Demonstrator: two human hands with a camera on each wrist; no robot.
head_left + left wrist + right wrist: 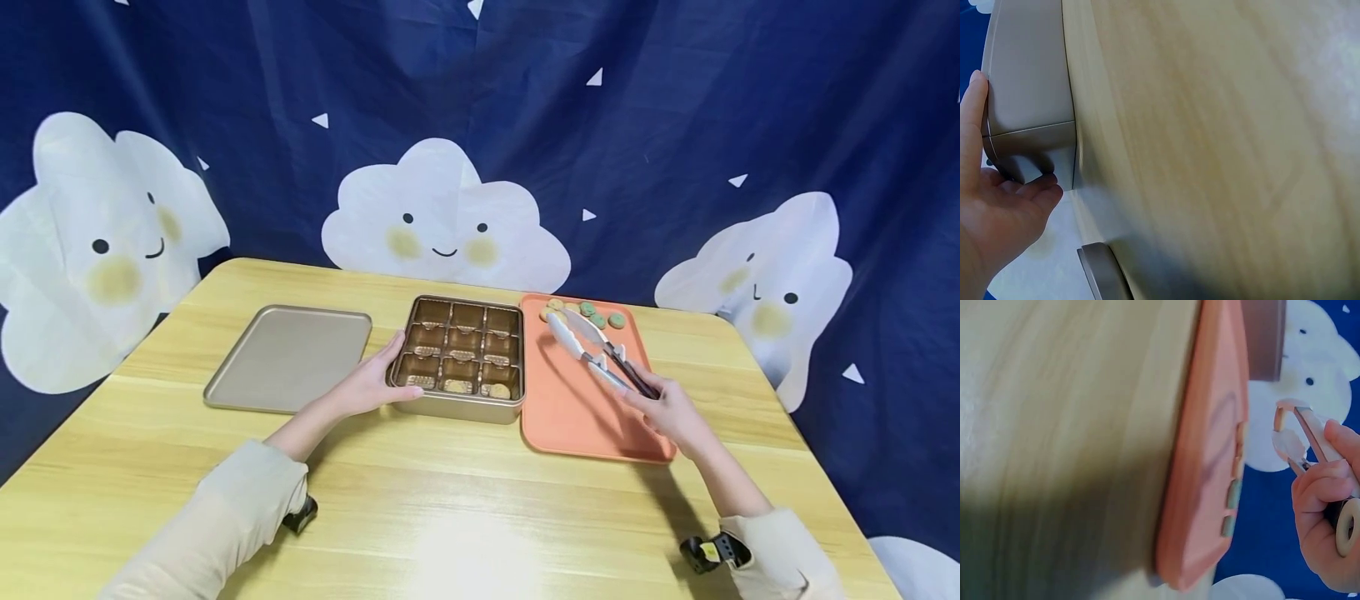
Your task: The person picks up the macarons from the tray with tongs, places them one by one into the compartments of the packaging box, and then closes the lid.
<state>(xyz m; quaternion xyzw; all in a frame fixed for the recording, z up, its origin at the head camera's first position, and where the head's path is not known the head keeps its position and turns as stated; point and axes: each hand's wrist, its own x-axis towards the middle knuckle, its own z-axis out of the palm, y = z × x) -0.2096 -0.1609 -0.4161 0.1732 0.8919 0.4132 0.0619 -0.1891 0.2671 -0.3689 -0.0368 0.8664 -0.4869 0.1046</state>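
Observation:
In the head view, a brown square baking pan (457, 408) with a divided grid stands mid-table. Round tan cookies lie in its front middle and front right compartments. My left hand (375, 383) grips the pan's front left corner, thumb on the front rim, fingers along the side; the left wrist view shows those fingers curled against the wall. My right hand (670, 412) holds metal tongs (567, 336) above an orange tray (577, 408). In the right wrist view, a tan cookie (1279, 419) appears between the tongs' tips. Tan and green cookies (617, 320) lie at the tray's far end.
A flat bronze square lid (292, 358) lies on the wooden table (420, 492) left of the pan. The orange tray sits against the pan's right side. A blue curtain (525, 75) with white clouds hangs behind the far edge.

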